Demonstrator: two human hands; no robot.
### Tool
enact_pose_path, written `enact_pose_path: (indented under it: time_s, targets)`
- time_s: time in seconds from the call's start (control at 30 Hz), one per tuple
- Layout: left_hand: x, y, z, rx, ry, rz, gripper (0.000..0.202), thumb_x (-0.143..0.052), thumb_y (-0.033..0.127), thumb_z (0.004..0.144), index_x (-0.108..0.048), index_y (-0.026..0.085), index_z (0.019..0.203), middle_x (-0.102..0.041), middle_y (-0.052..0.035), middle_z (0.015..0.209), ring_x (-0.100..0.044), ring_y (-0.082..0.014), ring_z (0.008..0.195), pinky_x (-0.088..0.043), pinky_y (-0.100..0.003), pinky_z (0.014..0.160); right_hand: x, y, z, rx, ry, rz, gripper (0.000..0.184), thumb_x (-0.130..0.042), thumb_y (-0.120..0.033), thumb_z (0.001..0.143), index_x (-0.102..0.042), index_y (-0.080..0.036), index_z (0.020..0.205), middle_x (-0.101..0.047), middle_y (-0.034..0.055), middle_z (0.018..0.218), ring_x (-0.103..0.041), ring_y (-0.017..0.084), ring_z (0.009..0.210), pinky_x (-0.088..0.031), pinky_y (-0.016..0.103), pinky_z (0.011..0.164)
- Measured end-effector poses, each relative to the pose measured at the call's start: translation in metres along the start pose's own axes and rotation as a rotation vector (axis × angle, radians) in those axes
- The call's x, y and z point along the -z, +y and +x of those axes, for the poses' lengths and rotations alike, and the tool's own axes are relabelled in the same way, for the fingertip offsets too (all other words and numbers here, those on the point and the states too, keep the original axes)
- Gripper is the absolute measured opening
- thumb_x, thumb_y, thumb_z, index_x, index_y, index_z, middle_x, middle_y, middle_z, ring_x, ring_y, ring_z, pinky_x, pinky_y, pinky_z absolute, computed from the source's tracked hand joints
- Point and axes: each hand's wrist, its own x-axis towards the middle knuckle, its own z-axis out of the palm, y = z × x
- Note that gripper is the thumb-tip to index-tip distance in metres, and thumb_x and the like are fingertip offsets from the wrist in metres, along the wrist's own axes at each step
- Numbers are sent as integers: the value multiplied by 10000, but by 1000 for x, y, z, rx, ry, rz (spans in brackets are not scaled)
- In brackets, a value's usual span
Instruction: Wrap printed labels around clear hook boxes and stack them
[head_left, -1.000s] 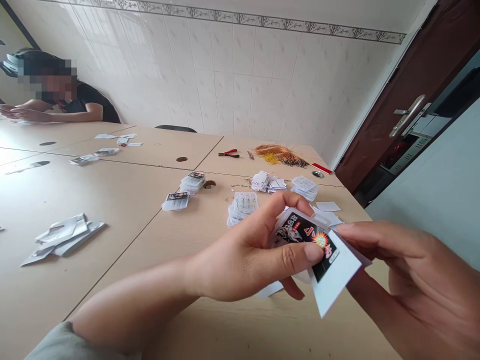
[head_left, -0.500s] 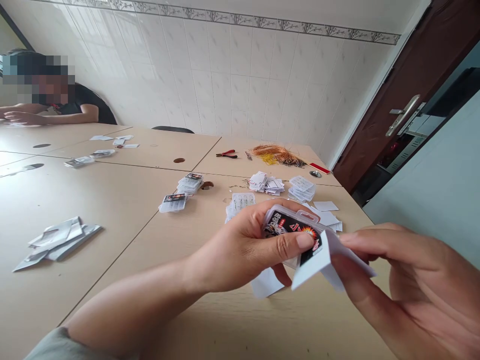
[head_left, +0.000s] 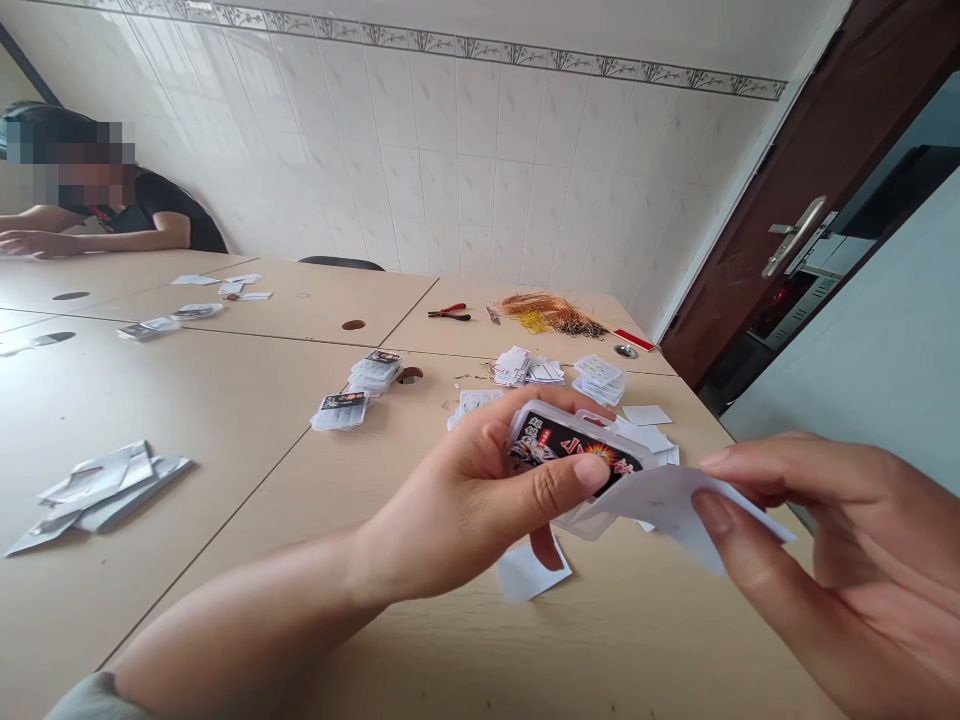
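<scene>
My left hand (head_left: 480, 510) is closed around a clear plastic box (head_left: 589, 525) with a hang tab, its thumb pressing on the black printed label (head_left: 540, 440) on the lid. Between the thumb and fingers of my right hand (head_left: 832, 550) is a thin white sheet of paper (head_left: 660, 500), bent in a curve. The sheet's left end meets the label's lower right edge by my left thumb; whether it is stuck there I cannot tell. Under the box, another white paper piece (head_left: 529, 575) lies on the table.
Labelled boxes (head_left: 341, 410) and stacked white cards (head_left: 512, 366) lie farther back, with more clear boxes (head_left: 600, 378) to the right. Beyond are red-handled pliers (head_left: 450, 312) and a copper-coloured strand bundle (head_left: 544, 305). Paper strips (head_left: 105, 485) lie left. A person (head_left: 172, 215) sits far left.
My right hand has moved slightly right, drawing the white sheet flatter where it was sharply folded. More of the box's printed label shows. The view has shifted slightly.
</scene>
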Motion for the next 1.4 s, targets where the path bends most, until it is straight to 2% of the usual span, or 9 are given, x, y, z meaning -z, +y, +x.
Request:
enact_pose_path:
  time_s: [0.23,0.5,0.7,0.9,0.97,1.03,1.13,1.23,1.4]
  targets:
    - [0,2,1,-6,-3,-115,203,-672,376,973,-710,186,1032,-667,-25,858,-612,-95,638,-568,-128,457,17,12,2,-52,-96,-137,149,-667,-354,929,-697,-319,1071,-756,-1,880,-723,216,729,-570,305,593]
    - [-3,-4,1,36,17,-230,199,-672,358,973,-691,160,960,-672,-23,802,-630,-100,629,-554,-120,444,21,34,2,-89,-128,-5,194,-697,-388,897,-690,-309,1074,-739,-4,843,-708,199,687,-561,272,547]
    - [0,-8,4,69,47,-257,227,-703,386,948,-692,159,955,-692,-22,781,-633,-98,590,-548,-129,434,22,36,6,-105,-160,11,190,-698,-362,911,-653,-321,1091,-724,-12,908,-718,180,760,-585,218,572]
    - [0,-7,6,93,73,-258,240,-714,396,935,-692,157,944,-685,-19,770,-611,-99,577,-540,-137,425,18,31,15,-73,-224,-20,151,-646,-406,959,-641,-345,1097,-741,-44,865,-728,139,697,-568,177,531]
    - [-1,-6,5,74,64,-212,231,-694,399,951,-702,170,984,-691,-25,808,-620,-104,614,-551,-139,443,15,28,17,-71,-233,-53,204,-641,-441,964,-631,-372,1156,-760,-41,968,-750,153,796,-603,213,616]
    - [-1,-5,3,34,53,-129,222,-677,397,966,-715,193,1044,-695,-30,883,-631,-109,665,-580,-151,481,12,24,18,-28,-221,-64,284,-637,-440,972,-606,-403,1252,-734,-26,1183,-731,183,1032,-617,294,841]
    - [-3,-4,-1,-3,38,-11,203,-664,382,980,-725,234,1104,-689,-27,1002,-652,-113,751,-617,-158,558,7,18,19,108,-231,29,344,-628,-337,991,-580,-410,1324,-618,-25,1385,-600,174,1291,-514,322,1071]
    - [-3,-3,-4,-13,30,24,188,-649,364,992,-731,254,1119,-678,-24,1056,-662,-121,828,-619,-138,590,4,12,19,194,-236,100,297,-645,-196,978,-623,-364,1222,-602,-35,1331,-587,108,1268,-472,231,1091]
    - [-2,-4,-3,-17,-16,-39,199,-610,369,1016,-739,253,1113,-659,-17,1000,-642,-102,747,-642,-170,569,3,11,21,240,-202,155,239,-620,-88,969,-633,-282,1107,-627,-11,1239,-604,89,1216,-448,220,1131]
